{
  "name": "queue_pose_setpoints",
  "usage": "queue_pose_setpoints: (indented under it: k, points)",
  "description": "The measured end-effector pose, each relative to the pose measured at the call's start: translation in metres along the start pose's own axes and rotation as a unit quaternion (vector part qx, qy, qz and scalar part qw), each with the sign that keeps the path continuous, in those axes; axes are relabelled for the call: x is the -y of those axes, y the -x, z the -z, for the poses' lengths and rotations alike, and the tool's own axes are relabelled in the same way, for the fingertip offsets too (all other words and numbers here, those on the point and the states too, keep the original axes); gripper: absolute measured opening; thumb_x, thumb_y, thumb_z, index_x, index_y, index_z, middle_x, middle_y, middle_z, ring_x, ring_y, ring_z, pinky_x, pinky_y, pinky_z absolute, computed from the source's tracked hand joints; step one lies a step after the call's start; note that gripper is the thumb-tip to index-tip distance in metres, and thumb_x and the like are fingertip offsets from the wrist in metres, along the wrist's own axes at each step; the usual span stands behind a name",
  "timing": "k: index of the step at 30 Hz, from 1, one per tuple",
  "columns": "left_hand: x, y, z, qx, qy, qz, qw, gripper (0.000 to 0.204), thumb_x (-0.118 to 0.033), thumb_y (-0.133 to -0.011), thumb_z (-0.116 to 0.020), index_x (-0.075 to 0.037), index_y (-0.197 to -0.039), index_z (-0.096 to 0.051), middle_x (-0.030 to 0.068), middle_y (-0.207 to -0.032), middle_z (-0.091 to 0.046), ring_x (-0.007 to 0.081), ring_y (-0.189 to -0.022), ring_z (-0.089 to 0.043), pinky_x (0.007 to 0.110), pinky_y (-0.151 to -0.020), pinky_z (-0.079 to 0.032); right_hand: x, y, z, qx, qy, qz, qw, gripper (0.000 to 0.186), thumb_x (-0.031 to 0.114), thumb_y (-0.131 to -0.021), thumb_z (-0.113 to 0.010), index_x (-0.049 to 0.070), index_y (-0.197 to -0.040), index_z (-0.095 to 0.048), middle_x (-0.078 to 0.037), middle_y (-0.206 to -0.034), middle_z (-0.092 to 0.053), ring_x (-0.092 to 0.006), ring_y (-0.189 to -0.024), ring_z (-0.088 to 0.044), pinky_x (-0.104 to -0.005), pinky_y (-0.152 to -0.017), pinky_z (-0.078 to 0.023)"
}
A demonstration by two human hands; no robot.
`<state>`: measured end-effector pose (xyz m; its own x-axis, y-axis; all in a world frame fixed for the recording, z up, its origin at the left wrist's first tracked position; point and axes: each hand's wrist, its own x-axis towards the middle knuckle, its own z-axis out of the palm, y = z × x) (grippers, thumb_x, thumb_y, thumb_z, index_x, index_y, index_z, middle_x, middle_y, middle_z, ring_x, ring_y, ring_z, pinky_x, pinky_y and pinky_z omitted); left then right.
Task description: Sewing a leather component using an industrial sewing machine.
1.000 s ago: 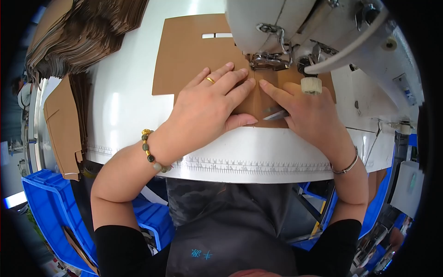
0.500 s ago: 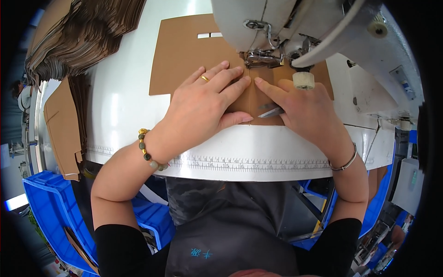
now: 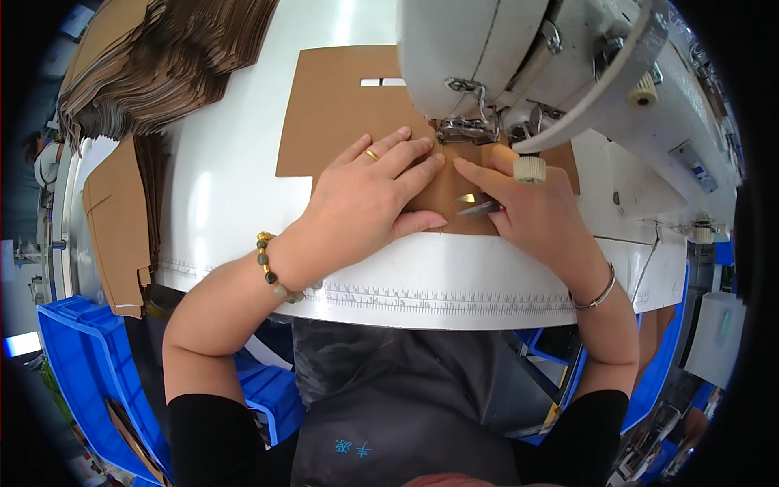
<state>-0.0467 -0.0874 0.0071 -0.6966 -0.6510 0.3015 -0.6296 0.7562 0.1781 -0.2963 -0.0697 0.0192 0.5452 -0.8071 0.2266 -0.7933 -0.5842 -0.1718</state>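
A flat brown leather-like sheet (image 3: pixel 341 105) with a narrow slot lies under the presser foot (image 3: pixel 466 130) of a sewing machine. My left hand (image 3: pixel 365 191) rests on the sheet with fingers stretched out, its fingertips just left of the foot and its thumb at the near edge. Small metal thread snips (image 3: pixel 479 208) stick out of my right hand (image 3: pixel 535 207), blades pointing left and apart. The right index finger presses on the sheet just in front of the foot. Part of the snips is hidden inside that hand.
The white machine head (image 3: pixel 479 57) overhangs the sheet. Stacked brown pieces (image 3: pixel 162 65) stand at the far left, with more brown pieces (image 3: pixel 118 223) nearer. A printed ruler strip (image 3: pixel 406 300) runs along the table's front edge. Blue crates (image 3: pixel 89 365) sit below.
The whole view has shifted, so the table and machine appear lower. Both hands keep about the same places on the sheet. The snips' blades now show farther apart.
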Motion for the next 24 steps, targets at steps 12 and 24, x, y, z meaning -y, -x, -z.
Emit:
queue_pose_setpoints:
  k: [12, 24]
  points:
    - [0.003, 0.001, -0.002, -0.001, 0.009, 0.001, 1.000, 0.066, -0.054, -0.089, -0.068, -0.010, -0.138, -0.061, 0.0098, -0.142, -0.059, 0.0307, -0.140, -0.051, 0.049, -0.111, -0.044, -0.009, 0.000, 0.005, -0.027, -0.538, -0.248, 0.805, 0.015, 0.005, -0.089, -0.073, 0.002, -0.103, -0.078, 0.003, -0.073, -0.063, -0.0069, -0.067, -0.058, -0.0237, -0.064, -0.047]
    - [0.018, 0.093, 0.045, 0.052, 0.011, 0.074, 0.996, 0.067, -0.047, -0.087, -0.075, -0.014, -0.143, -0.060, 0.0072, -0.147, -0.057, 0.0310, -0.141, -0.050, 0.053, -0.115, -0.041, -0.015, -0.010, 0.050, 0.268, -0.331, -0.164, 0.890, 0.019, 0.015, -0.084, -0.080, 0.000, -0.088, -0.070, -0.003, -0.072, -0.065, -0.0067, -0.064, -0.054, -0.0252, -0.061, -0.044]
